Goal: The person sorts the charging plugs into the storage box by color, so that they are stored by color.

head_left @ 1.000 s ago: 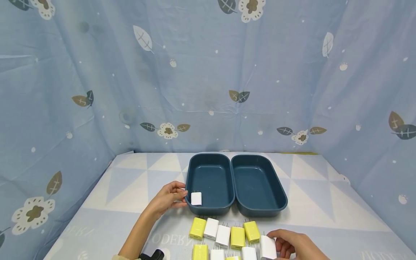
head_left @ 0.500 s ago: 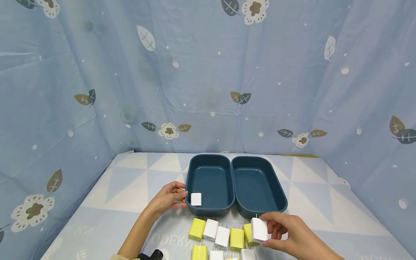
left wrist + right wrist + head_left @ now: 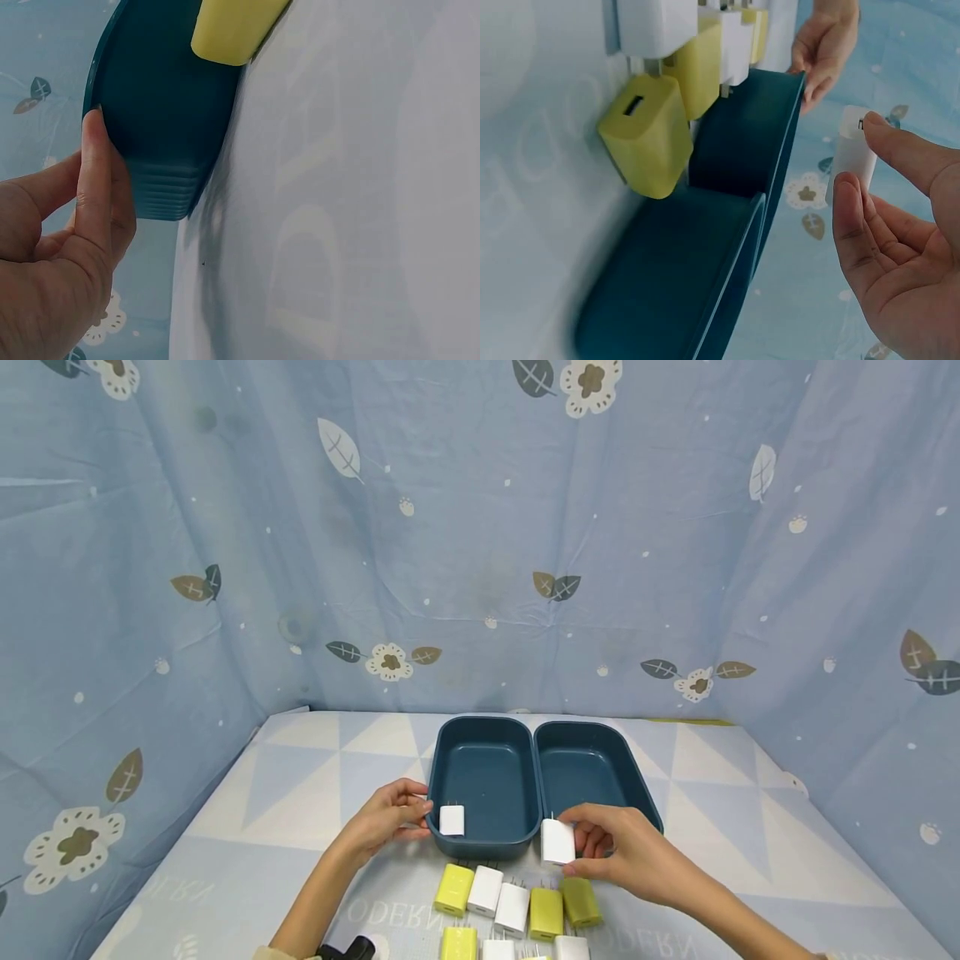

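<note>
My right hand (image 3: 626, 847) pinches a white USB charger (image 3: 558, 843) between thumb and fingers. It holds the charger above the front left corner of the right dark-blue bin (image 3: 600, 785), which it partly hides. In the right wrist view, the held charger (image 3: 853, 157) stands apart from the bins, its port end under a fingertip. My left hand (image 3: 390, 814) holds the left rim of the left dark-blue bin (image 3: 487, 847); its fingertips (image 3: 94, 124) lie against that rim in the left wrist view. One white charger (image 3: 452, 820) lies in this bin's front left corner.
Several yellow chargers (image 3: 454, 890) and white chargers (image 3: 486, 892) lie in rows in front of the bins, some cut off by the lower edge. A patterned cloth (image 3: 285, 793) covers the table. Blue floral curtains (image 3: 480, 527) hang behind and at both sides.
My right hand has lifted the white charger from the right end of the front row and carried it left and forward to the right bin. My left hand stays at the left bin's rim.
</note>
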Tool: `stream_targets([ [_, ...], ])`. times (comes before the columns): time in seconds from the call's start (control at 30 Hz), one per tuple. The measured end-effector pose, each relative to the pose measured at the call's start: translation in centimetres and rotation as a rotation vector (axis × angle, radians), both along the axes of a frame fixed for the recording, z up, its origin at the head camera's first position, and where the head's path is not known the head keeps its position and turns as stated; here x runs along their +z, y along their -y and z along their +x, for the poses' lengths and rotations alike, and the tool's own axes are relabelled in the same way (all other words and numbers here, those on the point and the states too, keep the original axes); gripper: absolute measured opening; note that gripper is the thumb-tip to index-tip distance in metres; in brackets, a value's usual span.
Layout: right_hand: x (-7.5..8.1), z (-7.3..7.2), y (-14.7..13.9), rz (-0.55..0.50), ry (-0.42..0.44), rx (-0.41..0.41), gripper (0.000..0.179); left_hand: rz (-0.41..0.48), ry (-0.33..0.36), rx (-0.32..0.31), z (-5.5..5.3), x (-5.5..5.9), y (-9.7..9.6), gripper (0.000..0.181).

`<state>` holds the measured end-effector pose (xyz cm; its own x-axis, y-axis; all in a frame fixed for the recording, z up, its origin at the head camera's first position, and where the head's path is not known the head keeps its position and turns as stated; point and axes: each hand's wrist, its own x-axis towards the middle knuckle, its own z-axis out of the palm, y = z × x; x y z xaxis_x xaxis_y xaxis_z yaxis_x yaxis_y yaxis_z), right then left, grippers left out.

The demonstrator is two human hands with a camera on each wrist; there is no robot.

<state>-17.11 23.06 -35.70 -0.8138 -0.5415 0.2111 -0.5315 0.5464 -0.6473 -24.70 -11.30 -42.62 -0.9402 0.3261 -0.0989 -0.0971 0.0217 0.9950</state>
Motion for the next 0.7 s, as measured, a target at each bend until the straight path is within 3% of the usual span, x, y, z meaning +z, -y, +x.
stream_targets([
  [0.37, -0.4, -3.2, 2.5, 0.046, -0.004, -0.017, 0.048, 0.007, -0.007, -0.007, 0.0, 0.1, 0.3, 0.041],
  [0.7, -1.6, -4.9, 4.2, 0.047, -0.010, -0.038, 0.048, 0.023, -0.004, -0.012, -0.2, -0.2, 0.1, 0.038],
])
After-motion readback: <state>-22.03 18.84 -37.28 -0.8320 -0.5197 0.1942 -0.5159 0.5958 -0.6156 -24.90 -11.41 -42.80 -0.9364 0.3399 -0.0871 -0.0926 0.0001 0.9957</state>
